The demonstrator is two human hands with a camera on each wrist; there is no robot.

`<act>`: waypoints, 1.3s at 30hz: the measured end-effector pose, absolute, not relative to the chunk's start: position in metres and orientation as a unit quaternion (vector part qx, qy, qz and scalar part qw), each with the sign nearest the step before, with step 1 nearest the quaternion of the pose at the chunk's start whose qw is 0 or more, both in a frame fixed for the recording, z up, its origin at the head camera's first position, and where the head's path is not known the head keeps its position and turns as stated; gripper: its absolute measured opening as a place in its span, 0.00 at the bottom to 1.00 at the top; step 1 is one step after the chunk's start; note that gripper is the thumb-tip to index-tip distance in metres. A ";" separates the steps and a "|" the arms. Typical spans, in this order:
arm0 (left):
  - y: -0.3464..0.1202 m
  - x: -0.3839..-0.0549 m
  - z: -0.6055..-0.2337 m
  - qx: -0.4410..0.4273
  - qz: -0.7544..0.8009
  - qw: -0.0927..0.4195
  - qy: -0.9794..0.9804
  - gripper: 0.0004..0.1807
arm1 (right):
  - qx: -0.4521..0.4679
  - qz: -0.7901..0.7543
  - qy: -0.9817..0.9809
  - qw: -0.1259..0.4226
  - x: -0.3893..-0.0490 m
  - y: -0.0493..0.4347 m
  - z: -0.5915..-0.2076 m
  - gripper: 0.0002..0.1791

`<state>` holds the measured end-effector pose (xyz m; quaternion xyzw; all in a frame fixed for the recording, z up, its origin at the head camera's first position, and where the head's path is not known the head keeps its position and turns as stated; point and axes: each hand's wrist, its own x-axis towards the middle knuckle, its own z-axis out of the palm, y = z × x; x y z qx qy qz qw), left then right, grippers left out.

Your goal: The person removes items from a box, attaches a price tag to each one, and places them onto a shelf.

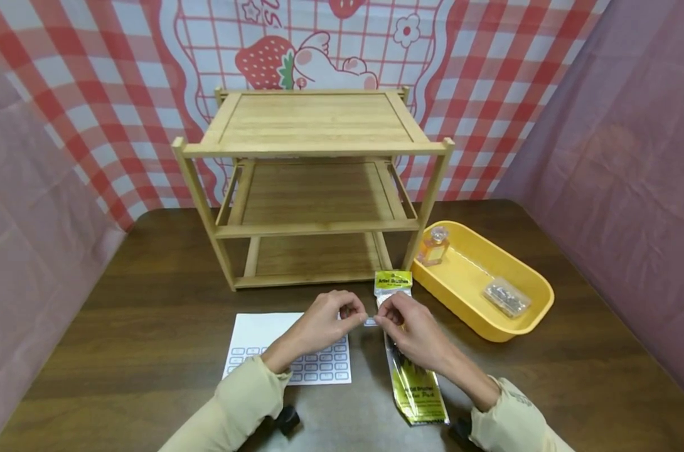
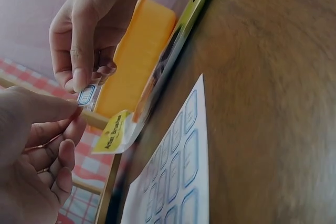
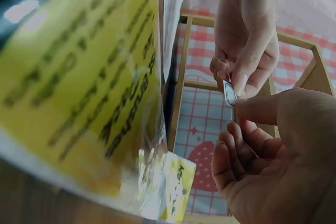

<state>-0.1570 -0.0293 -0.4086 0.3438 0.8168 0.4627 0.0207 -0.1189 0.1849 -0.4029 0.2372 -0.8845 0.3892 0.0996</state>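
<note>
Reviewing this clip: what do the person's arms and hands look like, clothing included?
Left hand and right hand are ungloved. Left sleeve and right sleeve are pale yellowish, long and loosely wrinkled; the right carries small, unreadable dark marking near its cuff.

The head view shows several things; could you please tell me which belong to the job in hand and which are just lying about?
Probably part of the job:
small label, held between left hand and right hand
label sheet
brush packet, perhaps, lying beneath the right hand

Apparently just lying about:
wooden rack
yellow tub
bottle and clear box in the tub
</note>
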 end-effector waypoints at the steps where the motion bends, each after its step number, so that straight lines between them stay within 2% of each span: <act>1: -0.028 -0.157 -0.409 0.343 0.464 0.025 0.816 0.03 | 0.235 0.388 -0.886 0.099 -0.119 0.186 -0.403 0.09; 8: -0.017 -0.156 -0.413 0.337 0.462 0.050 0.819 0.03 | 0.230 0.386 -0.890 0.076 -0.115 0.197 -0.406 0.10; 22: 0.007 -0.153 -0.423 0.375 0.431 0.059 0.819 0.04 | 0.189 0.371 -0.908 0.045 -0.100 0.217 -0.412 0.11; 39: 0.021 -0.146 -0.425 0.369 0.403 0.080 0.834 0.06 | 0.204 0.348 -0.915 0.019 -0.097 0.231 -0.414 0.10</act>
